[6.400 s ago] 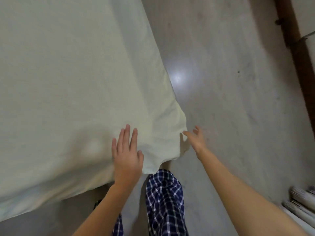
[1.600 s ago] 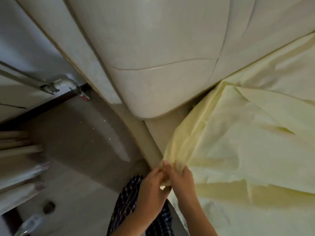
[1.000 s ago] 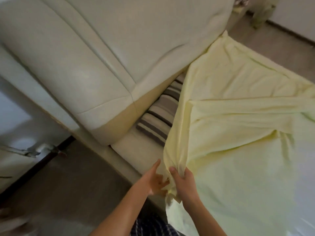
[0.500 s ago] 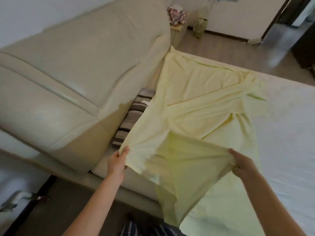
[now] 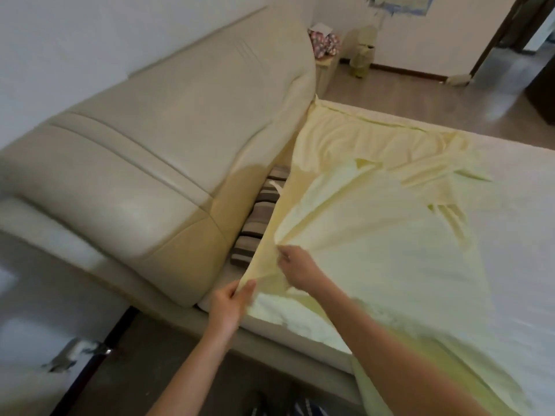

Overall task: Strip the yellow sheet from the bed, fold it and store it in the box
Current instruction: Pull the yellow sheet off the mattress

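Whereas half a second earlier the hands held a raised edge of the sheet stretched between them, well apart, they are now close together just right of the headboard's near end. The headboard [image 5: 168, 163] fills the left of the view. In the gap to its right lies a striped pillow [image 5: 255, 223], partly covered by cloth.

Next to the right, the left hand [image 5: 231, 300] pinches the sheet's edge between thumb and fingers. Just beyond it, the right hand [image 5: 297, 268] has come in and grips a fold with curled fingers. The yellow sheet [image 5: 375, 235] has dropped back and lies loose and creased across the mattress [image 5: 516, 235], whose far right part is bare.

Judgement: stripping is well advanced at the near end, and the hands are gathering cloth. Folding has not begun.

Not determinable:
- whether the sheet's far corner, against the headboard's far end, is still tucked
- the right fingertips, which are blurred
- the sheet's near portion, which hangs over the mattress edge and is cut off by the frame
- the box, which is out of view
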A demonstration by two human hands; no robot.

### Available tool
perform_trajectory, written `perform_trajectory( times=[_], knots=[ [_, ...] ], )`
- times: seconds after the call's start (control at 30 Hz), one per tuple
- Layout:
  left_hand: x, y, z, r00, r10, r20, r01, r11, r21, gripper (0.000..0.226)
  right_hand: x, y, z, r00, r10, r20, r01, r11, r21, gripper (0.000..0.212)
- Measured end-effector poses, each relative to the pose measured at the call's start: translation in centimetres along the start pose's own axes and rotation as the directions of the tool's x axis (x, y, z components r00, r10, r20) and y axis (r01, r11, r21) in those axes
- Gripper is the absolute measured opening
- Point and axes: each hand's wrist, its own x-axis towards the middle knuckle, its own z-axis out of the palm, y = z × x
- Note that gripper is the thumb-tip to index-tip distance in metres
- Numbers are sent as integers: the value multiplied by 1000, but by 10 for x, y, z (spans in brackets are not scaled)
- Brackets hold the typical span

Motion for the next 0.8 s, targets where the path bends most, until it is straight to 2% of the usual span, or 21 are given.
perform_trajectory(
  times=[0.07, 0.13, 0.2, 0.3, 0.4, 0.53, 0.67, 0.7, 0.77, 0.8],
  knots=[
    [-3, -9, -12, 1000, -16, -10, 16, 1000, -3, 9, -7, -11, 30, 999, 32, -2, -31, 995, 98, 31],
    [-4, -19, -23, 998, -29, -50, 29, 1000, -11, 9, -18, -8, 55, 987, 158, -14, -151, 963, 225, 22],
    [-4, -30, -33, 997, -29, -65, 30, 1000, 5, 20, -17, 3, 64, 954, 292, -68, -249, 898, 362, 20],
    [-4, -42, -39, 999, -33, -15, 34, 998, 53, 11, -17, 9, 67, 934, 342, -104, -265, 858, 440, 10],
    [-4, -47, -35, 993, -102, 65, 99, 994, 54, 13, -21, 10, 68, 938, 329, -111, -247, 857, 453, 13],
    [-1, -45, -24, 981, -189, 38, 189, 982, -5, 15, -25, 4, 70, 971, 227, -78, -185, 914, 361, 20],
    [5, -38, -16, 941, -335, 48, 338, 935, -104, 39, -34, -3, 79, 975, 154, -159, -105, 954, 281, 3],
    [7, -38, -15, 930, -365, 52, 368, 923, -113, 41, -37, -3, 80, 976, 130, -175, -79, 959, 271, 5],
    [13, -36, -12, 909, -412, 70, 418, 901, -117, 36, -40, -2, 80, 986, 55, -157, -21, 978, 210, 3],
    [16, -36, -10, 898, -434, 74, 440, 891, -112, 32, -43, -1, 79, 992, 13, -126, 7, 988, 155, 10]
  ],
)
